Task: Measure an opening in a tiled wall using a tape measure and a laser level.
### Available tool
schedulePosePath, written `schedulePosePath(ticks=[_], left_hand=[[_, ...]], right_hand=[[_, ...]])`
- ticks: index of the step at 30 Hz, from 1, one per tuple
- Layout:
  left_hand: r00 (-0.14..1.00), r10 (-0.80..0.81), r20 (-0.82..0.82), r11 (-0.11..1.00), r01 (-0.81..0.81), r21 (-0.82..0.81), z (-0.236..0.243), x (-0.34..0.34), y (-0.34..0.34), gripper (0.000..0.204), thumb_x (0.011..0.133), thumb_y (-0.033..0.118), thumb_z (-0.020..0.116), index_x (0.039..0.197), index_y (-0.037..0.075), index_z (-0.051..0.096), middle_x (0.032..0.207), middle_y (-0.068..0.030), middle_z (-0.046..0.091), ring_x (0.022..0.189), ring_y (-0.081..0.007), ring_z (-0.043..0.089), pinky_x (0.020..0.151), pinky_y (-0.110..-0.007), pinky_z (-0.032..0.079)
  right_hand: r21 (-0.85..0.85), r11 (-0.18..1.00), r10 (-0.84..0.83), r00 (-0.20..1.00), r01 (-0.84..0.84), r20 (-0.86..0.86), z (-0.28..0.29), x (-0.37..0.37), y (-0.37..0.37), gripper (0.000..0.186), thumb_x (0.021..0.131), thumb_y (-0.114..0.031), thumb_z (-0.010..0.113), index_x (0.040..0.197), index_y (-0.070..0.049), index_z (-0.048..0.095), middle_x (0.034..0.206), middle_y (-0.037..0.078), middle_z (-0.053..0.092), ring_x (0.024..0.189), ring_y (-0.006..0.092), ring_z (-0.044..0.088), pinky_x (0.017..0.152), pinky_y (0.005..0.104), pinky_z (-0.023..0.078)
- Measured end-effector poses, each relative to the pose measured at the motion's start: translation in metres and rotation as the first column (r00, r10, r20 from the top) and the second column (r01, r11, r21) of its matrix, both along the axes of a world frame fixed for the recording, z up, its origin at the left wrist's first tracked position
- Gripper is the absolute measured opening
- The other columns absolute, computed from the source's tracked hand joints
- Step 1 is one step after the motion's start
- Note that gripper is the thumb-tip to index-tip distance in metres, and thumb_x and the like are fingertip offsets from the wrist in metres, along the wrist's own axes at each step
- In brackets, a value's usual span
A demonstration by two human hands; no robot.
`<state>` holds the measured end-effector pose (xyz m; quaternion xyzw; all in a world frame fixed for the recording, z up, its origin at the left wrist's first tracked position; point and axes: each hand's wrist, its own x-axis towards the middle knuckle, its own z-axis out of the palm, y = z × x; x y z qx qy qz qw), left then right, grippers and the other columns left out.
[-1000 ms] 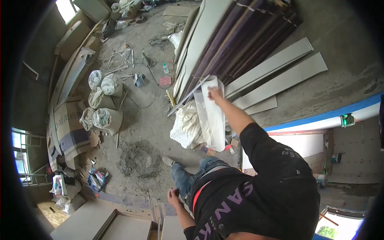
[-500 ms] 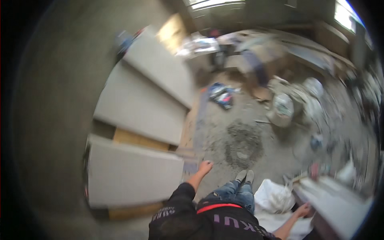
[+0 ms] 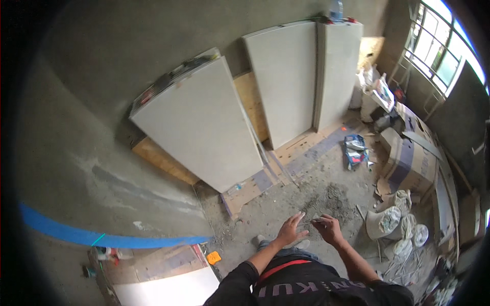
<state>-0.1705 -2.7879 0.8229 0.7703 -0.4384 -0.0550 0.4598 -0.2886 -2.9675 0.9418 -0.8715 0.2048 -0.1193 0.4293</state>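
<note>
Both my hands are raised close together in front of my waist, above the dusty floor. My left hand (image 3: 292, 229) is open, its thumb held apart from the outstretched fingers. Just to its right, my right hand (image 3: 329, 228) is closed, with fingertips pinched together and pointing toward the left one. Something thin and dark seems to show at the pinch, too small to name. Beyond the hands lies a patch of grey rubble (image 3: 333, 201) on the floor.
Large pale slabs (image 3: 199, 122) lean on the wall, standing on cardboard (image 3: 255, 187). White sacks (image 3: 383, 224) and a cardboard box (image 3: 414, 166) stand right. A blue-and-white bag (image 3: 356, 151) lies ahead. An orange tool (image 3: 213, 257) sits beside a white board (image 3: 168, 288) at lower left.
My view has swung left, bringing the wall and blue band into sight. My hands, wide apart before, have come together in front of me; the right has left the pale board's side.
</note>
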Motion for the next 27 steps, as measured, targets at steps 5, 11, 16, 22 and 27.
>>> schedulePosePath(ticks=[5,11,16,22,27], left_hand=[[0.898,0.102,-0.429,0.981,-0.019,0.193,-0.005,0.049,0.079,0.045,0.104,0.04,0.068,0.124,0.0,0.075,0.109,-0.0209,0.079,0.102,-0.0353,0.077,0.095,-0.043,0.057],[0.798,0.499,-0.338,0.865,-0.435,0.248,-0.019,0.124,0.219,0.05,0.111,0.043,0.057,0.099,0.001,0.081,0.09,-0.0156,0.081,0.085,-0.0313,0.077,0.082,-0.044,0.056],[0.731,0.529,-0.431,0.847,-0.428,0.314,-0.045,0.18,0.257,0.055,0.111,0.048,0.054,0.099,0.001,0.08,0.084,-0.0141,0.079,0.077,-0.0278,0.077,0.073,-0.042,0.059],[0.406,0.845,-0.348,0.523,-0.765,0.377,-0.058,0.185,0.342,0.062,0.113,0.049,0.052,0.1,-0.006,0.077,0.084,-0.0158,0.078,0.076,-0.0294,0.076,0.073,-0.039,0.061],[0.37,0.839,-0.398,0.524,-0.748,0.409,-0.064,0.151,0.266,0.06,0.114,0.047,0.047,0.099,-0.005,0.073,0.086,-0.0161,0.078,0.083,-0.033,0.075,0.082,-0.044,0.059]], right_hand=[[0.127,0.896,0.429,0.903,-0.425,-0.006,0.015,0.103,0.029,0.026,0.095,-0.023,0.082,0.115,-0.008,0.079,0.099,0.012,0.076,0.089,0.0279,0.072,0.081,0.0392,0.057],[0.124,0.927,0.364,0.768,-0.355,-0.527,-0.195,0.148,0.086,0.072,0.1,-0.066,0.062,0.155,-0.019,0.058,0.132,0.016,0.075,0.123,0.0365,0.069,0.106,0.0516,0.053],[0.367,0.756,0.64,0.495,-0.542,-0.587,-0.382,0.096,0.053,0.065,0.107,-0.061,0.051,0.157,-0.02,0.055,0.157,0.015,0.057,0.141,0.0385,0.057,0.113,0.0527,0.047],[-0.564,-0.544,0.523,0.275,-0.621,-0.807,-0.381,0.186,0.162,0.036,0.108,-0.037,0.055,0.123,-0.009,0.072,0.116,0.017,0.076,0.105,0.0373,0.072,0.094,0.0501,0.055],[0.096,-0.112,0.783,-0.147,-0.989,-0.604,-0.362,0.274,0.109,0.024,0.089,-0.032,0.076,0.092,-0.009,0.08,0.095,0.017,0.079,0.09,0.0392,0.074,0.079,0.0521,0.058]])
